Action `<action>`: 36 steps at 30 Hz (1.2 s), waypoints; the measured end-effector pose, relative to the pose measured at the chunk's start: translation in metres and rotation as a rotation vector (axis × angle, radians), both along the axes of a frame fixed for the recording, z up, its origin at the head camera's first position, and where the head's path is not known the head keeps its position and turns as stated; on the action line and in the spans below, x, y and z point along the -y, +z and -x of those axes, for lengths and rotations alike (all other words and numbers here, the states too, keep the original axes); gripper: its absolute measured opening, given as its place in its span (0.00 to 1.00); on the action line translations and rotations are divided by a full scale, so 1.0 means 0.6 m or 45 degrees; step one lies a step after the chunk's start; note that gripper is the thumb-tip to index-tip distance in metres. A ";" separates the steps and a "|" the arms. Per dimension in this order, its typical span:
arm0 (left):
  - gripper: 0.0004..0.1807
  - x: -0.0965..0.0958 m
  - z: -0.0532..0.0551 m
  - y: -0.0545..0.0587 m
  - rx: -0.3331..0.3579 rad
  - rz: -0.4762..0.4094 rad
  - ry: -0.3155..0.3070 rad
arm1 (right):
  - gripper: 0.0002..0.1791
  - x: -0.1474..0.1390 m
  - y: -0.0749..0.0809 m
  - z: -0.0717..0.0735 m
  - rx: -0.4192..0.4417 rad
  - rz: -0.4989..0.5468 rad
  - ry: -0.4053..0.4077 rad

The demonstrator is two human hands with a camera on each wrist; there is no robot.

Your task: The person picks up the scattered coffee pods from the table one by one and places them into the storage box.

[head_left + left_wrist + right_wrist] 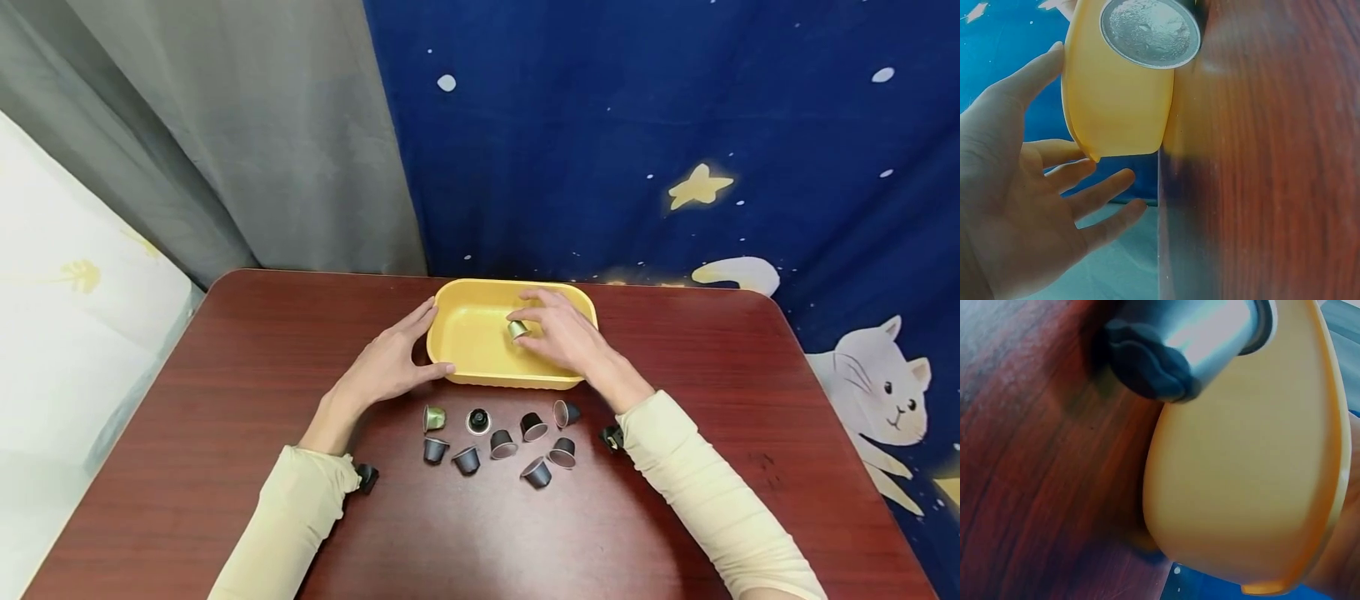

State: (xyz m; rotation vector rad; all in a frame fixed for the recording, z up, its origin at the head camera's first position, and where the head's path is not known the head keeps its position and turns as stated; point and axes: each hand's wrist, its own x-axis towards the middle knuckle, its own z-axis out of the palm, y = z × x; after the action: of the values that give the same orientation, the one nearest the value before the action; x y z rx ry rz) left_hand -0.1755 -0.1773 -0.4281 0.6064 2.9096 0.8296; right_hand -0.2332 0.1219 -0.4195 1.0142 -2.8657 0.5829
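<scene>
A yellow plastic basin [480, 379] stands at the back of the table. My left hand [390, 358] rests against its left end, thumb at the front rim and fingers along the side. In the left wrist view those fingers [1107, 190] are spread and fairly straight. Over the inside of the basin, my right hand [561, 332] pinches a light green coffee capsule [517, 330] between thumb and fingers. The right wrist view hides most of this hand behind the basin wall [1241, 469].
In front of the basin lie several dark coffee capsules [503, 445] and a green one [434, 418]. One black capsule [477, 421] stands on its rim. Grey and blue curtains [600, 150] hang right behind the table's far edge.
</scene>
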 end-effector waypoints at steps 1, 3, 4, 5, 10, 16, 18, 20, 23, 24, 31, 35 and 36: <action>0.56 0.000 0.000 0.000 -0.001 0.001 0.000 | 0.20 0.000 -0.001 0.000 0.000 -0.001 0.001; 0.56 0.000 -0.001 0.000 -0.001 0.002 0.001 | 0.20 0.000 -0.003 0.001 0.000 0.000 -0.001; 0.56 0.000 -0.001 0.000 -0.001 0.001 -0.001 | 0.20 0.000 -0.004 0.001 -0.001 0.001 -0.003; 0.56 0.000 -0.001 -0.001 -0.001 -0.001 -0.001 | 0.20 0.000 -0.005 0.002 0.000 0.003 -0.003; 0.56 0.002 -0.003 -0.001 0.008 -0.003 0.000 | 0.20 0.003 -0.009 0.003 0.037 0.003 0.003; 0.57 0.001 -0.004 0.000 0.008 -0.018 -0.010 | 0.20 0.005 -0.015 0.006 0.069 -0.035 0.002; 0.57 0.000 -0.003 0.000 0.008 -0.021 -0.016 | 0.20 0.005 -0.016 0.007 0.069 -0.041 0.001; 0.57 -0.001 -0.002 0.001 0.007 -0.021 -0.020 | 0.20 0.005 -0.016 0.007 0.067 -0.040 -0.001; 0.57 -0.001 0.000 0.002 0.001 -0.023 -0.023 | 0.19 0.006 -0.016 0.007 0.066 -0.037 -0.003; 0.57 -0.001 0.000 0.002 0.000 -0.024 -0.024 | 0.19 0.006 -0.016 0.007 0.066 -0.037 -0.004; 0.57 -0.001 0.000 0.001 0.008 -0.031 -0.026 | 0.19 0.009 -0.018 0.008 0.074 -0.038 -0.007; 0.57 -0.001 0.000 0.000 0.011 -0.030 -0.024 | 0.20 0.010 -0.018 0.009 0.087 -0.054 0.003; 0.57 -0.001 0.000 0.000 0.010 -0.029 -0.022 | 0.20 0.010 -0.018 0.009 0.090 -0.062 0.008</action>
State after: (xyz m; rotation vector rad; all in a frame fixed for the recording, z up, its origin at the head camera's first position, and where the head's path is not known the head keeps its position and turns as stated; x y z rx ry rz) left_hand -0.1757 -0.1765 -0.4279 0.6280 2.8877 0.8625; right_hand -0.2384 0.1159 -0.4306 1.0298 -2.9528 0.5635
